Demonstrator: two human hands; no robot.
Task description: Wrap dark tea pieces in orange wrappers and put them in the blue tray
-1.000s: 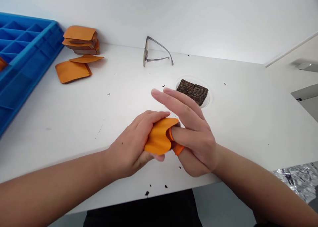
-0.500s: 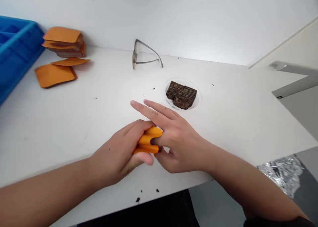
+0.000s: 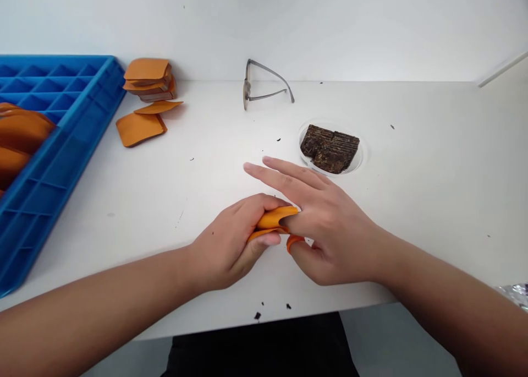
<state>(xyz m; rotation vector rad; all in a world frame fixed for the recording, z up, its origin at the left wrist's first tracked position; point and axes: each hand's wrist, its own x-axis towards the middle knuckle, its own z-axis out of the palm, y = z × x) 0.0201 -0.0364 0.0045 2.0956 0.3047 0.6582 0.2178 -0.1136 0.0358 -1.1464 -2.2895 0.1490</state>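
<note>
My left hand (image 3: 235,245) is closed around a small orange paper pouch (image 3: 275,217), its thumb along the lower side. The pouch's mouth gapes toward the right. My right hand (image 3: 330,225) has its index finger inside that mouth, the fingertip hidden. Two other fingers stretch out over the tabletop, and the thumb is bent below, apart from the pouch. An orange band-like cover (image 3: 294,241) shows at the thumb's tip. Just beyond this hand, dark brown pressed blocks (image 3: 335,150), like compressed tea, lie in a shallow clear dish (image 3: 358,168).
A blue divided crate (image 3: 70,140) stands at the left, with orange pouches (image 3: 20,135) inside. Beside it are stacked orange pouches (image 3: 147,71) and loose ones (image 3: 140,129). Eyeglasses (image 3: 247,88) rest near the wall. Dark crumbs (image 3: 258,315) dot the table's front edge.
The view has swung left, showing more of the crate. The pouch's mouth looks flatter, and my right thumb has come away from the pouch. Dish and glasses stay put on the table.
</note>
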